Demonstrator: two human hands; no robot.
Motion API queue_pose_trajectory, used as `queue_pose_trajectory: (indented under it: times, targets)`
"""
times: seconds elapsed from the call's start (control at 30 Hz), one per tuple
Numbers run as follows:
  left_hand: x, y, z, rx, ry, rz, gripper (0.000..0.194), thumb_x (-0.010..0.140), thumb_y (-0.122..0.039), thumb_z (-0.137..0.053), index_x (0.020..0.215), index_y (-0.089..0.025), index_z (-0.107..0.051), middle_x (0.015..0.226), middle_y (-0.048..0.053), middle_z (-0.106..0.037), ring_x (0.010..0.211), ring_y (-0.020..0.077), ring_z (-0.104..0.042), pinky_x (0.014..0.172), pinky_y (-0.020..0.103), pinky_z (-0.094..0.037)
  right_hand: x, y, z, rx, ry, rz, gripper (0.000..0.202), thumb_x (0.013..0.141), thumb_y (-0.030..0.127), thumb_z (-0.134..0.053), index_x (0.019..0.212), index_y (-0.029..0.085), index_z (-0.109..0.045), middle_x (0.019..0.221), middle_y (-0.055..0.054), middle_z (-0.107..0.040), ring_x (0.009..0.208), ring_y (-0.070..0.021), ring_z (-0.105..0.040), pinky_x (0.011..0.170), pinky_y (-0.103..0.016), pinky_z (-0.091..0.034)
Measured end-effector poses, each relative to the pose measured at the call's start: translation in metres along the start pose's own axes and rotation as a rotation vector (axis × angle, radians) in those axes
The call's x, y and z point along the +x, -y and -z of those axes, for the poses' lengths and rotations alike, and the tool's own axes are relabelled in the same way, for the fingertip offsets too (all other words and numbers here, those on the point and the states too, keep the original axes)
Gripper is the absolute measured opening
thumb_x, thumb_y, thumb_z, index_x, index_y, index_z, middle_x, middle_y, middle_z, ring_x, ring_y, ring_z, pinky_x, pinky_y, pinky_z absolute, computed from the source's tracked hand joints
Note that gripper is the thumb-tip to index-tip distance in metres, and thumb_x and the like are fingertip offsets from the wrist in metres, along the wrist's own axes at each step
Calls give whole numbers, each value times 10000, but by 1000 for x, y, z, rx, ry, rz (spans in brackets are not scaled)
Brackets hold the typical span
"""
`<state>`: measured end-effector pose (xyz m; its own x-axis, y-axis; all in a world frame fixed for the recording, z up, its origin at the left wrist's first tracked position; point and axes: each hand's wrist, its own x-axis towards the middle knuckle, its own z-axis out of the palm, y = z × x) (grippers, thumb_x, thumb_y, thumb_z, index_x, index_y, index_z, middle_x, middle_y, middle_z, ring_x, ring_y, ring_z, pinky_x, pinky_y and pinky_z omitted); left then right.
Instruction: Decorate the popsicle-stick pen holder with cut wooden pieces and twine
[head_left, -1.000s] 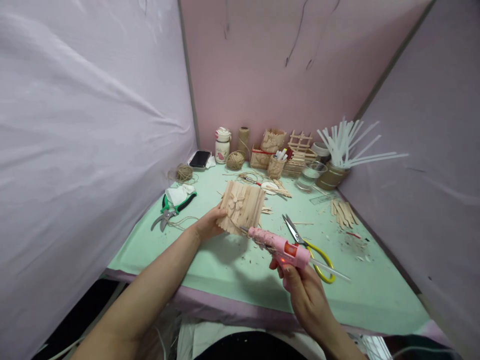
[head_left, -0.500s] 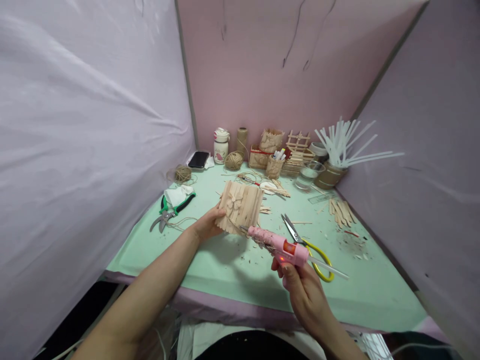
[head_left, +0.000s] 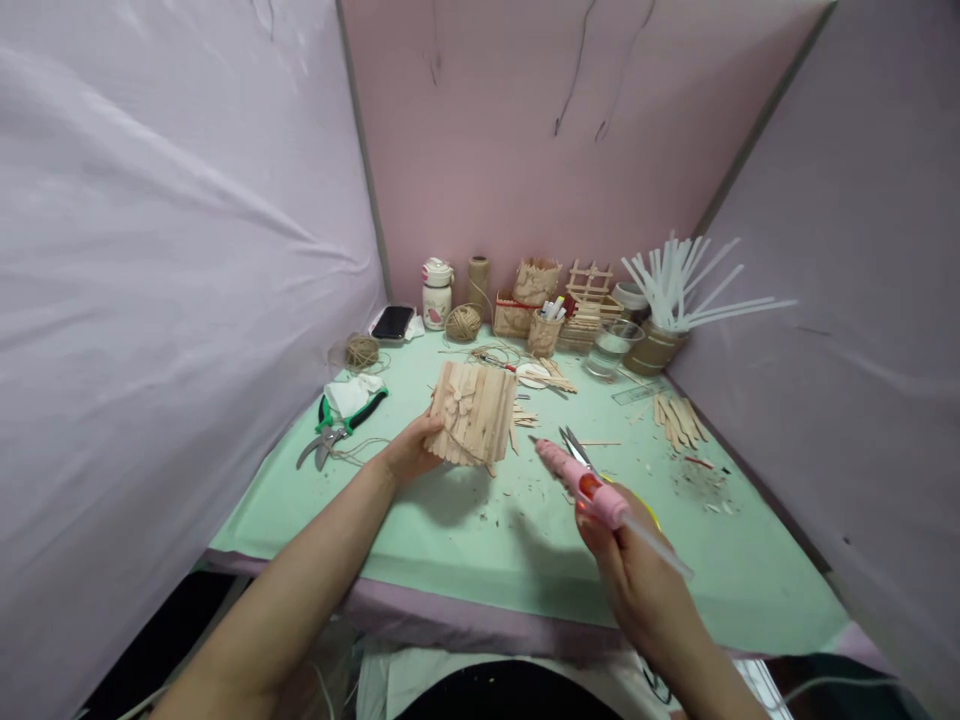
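Observation:
My left hand (head_left: 411, 448) grips the left edge of a panel of wooden craft sticks (head_left: 486, 415), held tilted above the table. A small wooden flower (head_left: 458, 401) and a piece of twine are on its face. In my right hand (head_left: 636, 545) is a pink hot glue gun (head_left: 577, 478), a glue stick poking out of its back. Its nozzle points up and left, apart from the panel. Scissors (head_left: 574, 446) with yellow handles lie behind the gun, partly covered by it and the hand.
Green-handled pruning shears (head_left: 330, 436), a twine ball (head_left: 362, 350) and a phone (head_left: 394, 323) lie left. At the back stand a white bottle (head_left: 436, 293), stick-built boxes and a glass bowl of water (head_left: 611, 350). White glue sticks (head_left: 671, 285) fan out of a pot, right.
The glue gun has moved right, its nozzle coming away from the panel's lower edge, and now covers more of the scissors. The left hand still holds the panel, turned slightly.

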<state>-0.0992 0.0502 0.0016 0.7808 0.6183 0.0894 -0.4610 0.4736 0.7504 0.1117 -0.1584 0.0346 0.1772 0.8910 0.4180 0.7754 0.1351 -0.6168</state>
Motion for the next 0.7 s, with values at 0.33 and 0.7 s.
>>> queue_pose_trajectory:
  times: [0.33,0.7]
  targets:
    - [3,-2,9,-106,-50,32,523,781,-346,-631,1260,-140,-581,1188,123,-687,1104,302,-620,953,415,-444,-43,-131,51,-1076,41,-198,351,940,299,-312,856,109,-595,762,-179,-569,706,-320,-551,687,-453,-443]
    - [5,-2,6,-89,-52,19,551,771,-362,-655,1273,-148,-581,1199,128,-680,1102,300,-614,934,410,-456,3,-54,59,-676,-92,-85,314,925,390,-437,1041,156,-612,1060,-195,-642,929,-353,-598,753,-475,-463]
